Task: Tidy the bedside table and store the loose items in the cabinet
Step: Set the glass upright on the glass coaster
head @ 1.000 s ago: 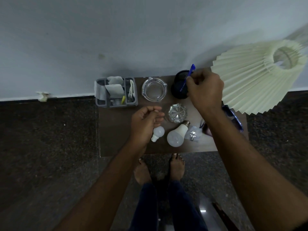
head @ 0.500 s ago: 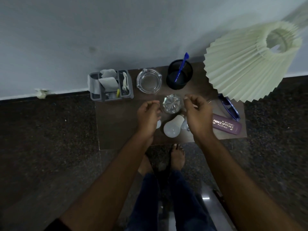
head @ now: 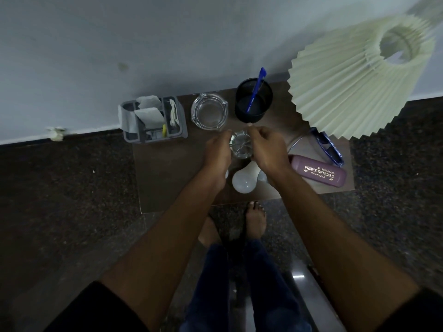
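Gripping glass (head: 241,148) now: left hand (head: 217,153), right hand (head: 268,149)

Bedroom at home: bedside table (head: 167,178), pleated lampshade (head: 347,92).

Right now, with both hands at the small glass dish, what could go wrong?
1. The light bulb lies between both wrists, near the table's front edge; drawing back could roll it off.
2. The left hand and right hand flank the glass dish, grip unclear; it may slip.
3. The pen cup stands behind; a forward nudge might tip it.
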A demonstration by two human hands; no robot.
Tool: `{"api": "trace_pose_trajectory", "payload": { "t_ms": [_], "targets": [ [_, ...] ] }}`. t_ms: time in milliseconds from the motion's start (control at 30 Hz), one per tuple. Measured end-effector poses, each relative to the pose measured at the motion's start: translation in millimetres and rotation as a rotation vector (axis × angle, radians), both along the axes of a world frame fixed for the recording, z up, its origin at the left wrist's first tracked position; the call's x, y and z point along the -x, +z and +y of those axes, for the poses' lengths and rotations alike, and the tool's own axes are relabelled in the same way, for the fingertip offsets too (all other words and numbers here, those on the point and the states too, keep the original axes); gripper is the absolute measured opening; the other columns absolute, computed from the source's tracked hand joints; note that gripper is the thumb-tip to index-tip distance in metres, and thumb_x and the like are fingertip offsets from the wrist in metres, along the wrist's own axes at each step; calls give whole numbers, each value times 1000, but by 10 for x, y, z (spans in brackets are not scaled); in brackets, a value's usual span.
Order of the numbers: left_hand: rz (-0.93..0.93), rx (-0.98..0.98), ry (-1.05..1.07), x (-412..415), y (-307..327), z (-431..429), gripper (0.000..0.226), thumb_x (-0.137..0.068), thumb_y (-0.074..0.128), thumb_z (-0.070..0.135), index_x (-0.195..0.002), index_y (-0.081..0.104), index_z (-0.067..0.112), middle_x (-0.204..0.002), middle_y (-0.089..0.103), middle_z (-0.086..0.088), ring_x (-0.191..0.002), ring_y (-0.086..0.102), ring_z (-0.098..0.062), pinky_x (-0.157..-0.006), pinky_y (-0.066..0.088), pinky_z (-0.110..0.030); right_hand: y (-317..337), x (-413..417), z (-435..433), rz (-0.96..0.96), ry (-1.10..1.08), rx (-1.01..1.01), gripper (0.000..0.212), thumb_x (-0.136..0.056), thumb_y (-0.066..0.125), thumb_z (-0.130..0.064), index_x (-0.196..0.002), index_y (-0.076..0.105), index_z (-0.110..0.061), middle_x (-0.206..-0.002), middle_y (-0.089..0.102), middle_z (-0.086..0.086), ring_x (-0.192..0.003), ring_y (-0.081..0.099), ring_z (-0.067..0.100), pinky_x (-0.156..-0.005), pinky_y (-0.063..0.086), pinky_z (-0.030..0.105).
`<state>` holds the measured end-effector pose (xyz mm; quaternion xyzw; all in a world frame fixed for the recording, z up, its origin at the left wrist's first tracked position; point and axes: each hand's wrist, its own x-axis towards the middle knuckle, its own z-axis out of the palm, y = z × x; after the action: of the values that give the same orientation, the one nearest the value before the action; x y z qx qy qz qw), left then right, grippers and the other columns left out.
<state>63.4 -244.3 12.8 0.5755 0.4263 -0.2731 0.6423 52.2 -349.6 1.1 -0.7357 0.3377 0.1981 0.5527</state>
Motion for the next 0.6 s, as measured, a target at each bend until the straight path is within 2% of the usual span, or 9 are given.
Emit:
{"api": "trace_pose_trajectory", "payload": {
  "t_ms": [133, 267, 333, 400, 467, 533, 600],
  "targets": [
    [31, 10, -22, -26, 45, -8, 19, -96, 54, 23, -93, 69, 12, -94, 72, -11, -86, 69, -23, -83, 55, -41, 32, -27, 45, 32, -3, -13, 54, -88, 51, -63, -85, 73, -14, -84, 75, 5, -81, 74, 23, -75, 62, 51],
    [18, 20, 7, 6, 41, -20, 18, -94, 58, 17, -99, 70, 5, -99, 74, -17, -87, 71, -27, -89, 57, -49, 57, -36, 36, 26, -13, 1, 55, -83, 57, -67, -80, 73, -14, -78, 75, 3, -79, 74, 22, -79, 61, 50],
    [-34, 44, 40, 75, 40, -13, 16, -92, 61, 12, -103, 71, 4, -91, 75, -11, -80, 73, -21, -80, 60, -43, 82, -5, -10, 0, -16, 14, 47, -82, 61, -63, -78, 74, -18, -78, 75, 0, -81, 74, 19, -81, 61, 49],
    [-111, 60, 41, 154, 50, 21, 17, -93, 61, 7, -106, 72, 6, -89, 76, -6, -73, 74, -12, -66, 62, -30, 106, 51, -63, -28, -50, -43, 34, -83, 67, -49, -84, 75, -16, -82, 76, 2, -85, 74, 23, -83, 60, 51],
    [-174, 62, 69, 228, 56, 59, 23, -93, 61, 2, -114, 69, 3, -96, 75, -8, -77, 75, -13, -68, 61, -30, 141, 126, -102, -76, -127, -145, 23, -87, 70, -30, -94, 75, -8, -91, 77, 12, -91, 74, 32, -85, 59, 53],
    [-213, 69, 153, 274, 67, 86, 25, -92, 62, -1, -117, 65, 1, -103, 74, -11, -88, 76, -20, -73, 63, -33, 193, 210, -133, -144, -195, -222, 19, -91, 67, -14, -105, 73, -3, -99, 76, 16, -94, 74, 29, -83, 62, 43],
    [-174, 122, 252, 297, 70, 114, 22, -92, 65, 3, -114, 64, 1, -107, 74, -15, -99, 74, -28, -78, 63, -34, 235, 301, -158, -207, -217, -271, 22, -93, 64, -6, -114, 70, -2, -104, 75, 10, -93, 74, 19, -78, 61, 31]
  ]
}}
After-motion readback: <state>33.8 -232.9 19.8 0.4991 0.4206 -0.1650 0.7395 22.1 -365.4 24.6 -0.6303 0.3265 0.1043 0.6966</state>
